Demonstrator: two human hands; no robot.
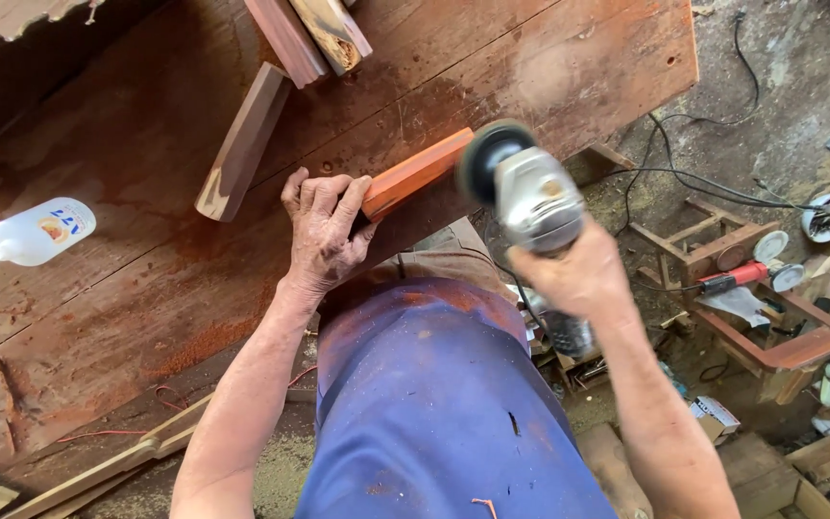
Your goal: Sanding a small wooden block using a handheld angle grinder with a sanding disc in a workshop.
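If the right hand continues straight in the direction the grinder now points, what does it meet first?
The right hand holds a grey angle grinder aimed up-left. Its dark round disc would first meet the end of the reddish-orange wooden block that the left hand steadies; whether they already touch is unclear.

— What colour is the block [417,173] at mid-frame?
— Bright orange-red, with a paler top edge. The worktop [127,288] under it is darker red-brown, streaked and dusted with rusty orange.
— And the grinder [530,197]?
— Silver-grey body, black disc.
— The bottle [40,233] at the left?
— Milky white, with a small label in blue and orange.
— The clothing?
— A blue shirt [434,404] smeared with reddish dust near the top.
— The plank [242,142] at upper centre?
— Dull brown, pale at its cut end.
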